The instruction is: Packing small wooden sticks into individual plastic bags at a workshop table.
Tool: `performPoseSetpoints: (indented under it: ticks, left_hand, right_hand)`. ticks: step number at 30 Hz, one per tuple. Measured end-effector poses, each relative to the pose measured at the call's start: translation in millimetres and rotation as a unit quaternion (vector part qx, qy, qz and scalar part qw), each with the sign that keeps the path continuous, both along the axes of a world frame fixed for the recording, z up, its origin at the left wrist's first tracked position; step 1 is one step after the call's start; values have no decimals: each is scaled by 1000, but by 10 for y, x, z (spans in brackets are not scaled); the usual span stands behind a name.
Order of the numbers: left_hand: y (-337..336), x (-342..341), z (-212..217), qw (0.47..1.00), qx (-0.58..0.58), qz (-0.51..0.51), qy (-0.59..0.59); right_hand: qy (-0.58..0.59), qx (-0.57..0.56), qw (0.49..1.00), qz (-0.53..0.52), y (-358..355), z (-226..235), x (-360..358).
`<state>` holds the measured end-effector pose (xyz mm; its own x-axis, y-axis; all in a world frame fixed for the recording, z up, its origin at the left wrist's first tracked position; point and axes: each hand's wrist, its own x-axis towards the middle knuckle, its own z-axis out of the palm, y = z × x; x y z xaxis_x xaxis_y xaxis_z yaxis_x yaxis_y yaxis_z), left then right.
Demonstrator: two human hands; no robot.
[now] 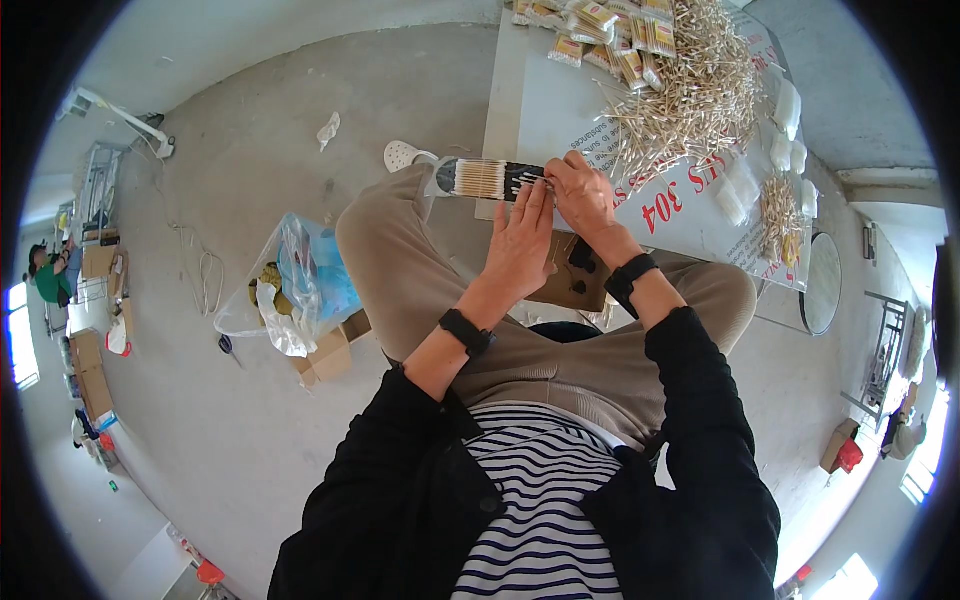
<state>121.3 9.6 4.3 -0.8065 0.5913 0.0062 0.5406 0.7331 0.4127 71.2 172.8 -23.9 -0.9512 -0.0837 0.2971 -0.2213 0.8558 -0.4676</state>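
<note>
Above my lap, a dark strip (512, 180) carries a neat row of cotton swabs (480, 179) lying side by side under a clear cover at its left part. A few more swabs, more widely spaced, lie on its right part. My left hand (520, 240) comes from below with fingers stretched out, the fingertips touching the lower edge of the strip's right part. My right hand (583, 197) is at the strip's right end, fingers curled in a pinch. What lies between those fingertips is hidden.
At upper right, a table (560, 115) bears a large heap of loose cotton swabs (695, 95), small filled packets (600, 30) and a smaller swab pile (780, 220). An open cardboard box (570, 285) sits below my hands. Left on the floor lies a plastic bag (310, 265), near scissors (228, 345).
</note>
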Motion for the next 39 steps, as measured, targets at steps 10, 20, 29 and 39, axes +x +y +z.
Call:
performPoseSetpoints:
  ticks: [10,20,29,39]
  left_hand:
    - [-66,-37,34,1000,-15,20,13]
    - [-16,-74,92,997,-63,18,35]
    - [47,-170,-30,985,-163,3,59]
    - [43,-173,-29,985,-165,9,42]
  right_hand:
    - [-6,-26,1000,-14,-9,3,10]
    - [-24,-39,999,-17,0,13,25]
    - [-29,-109,994,15,196,8,77]
    - [-107,68,987,-99,606,-37,243]
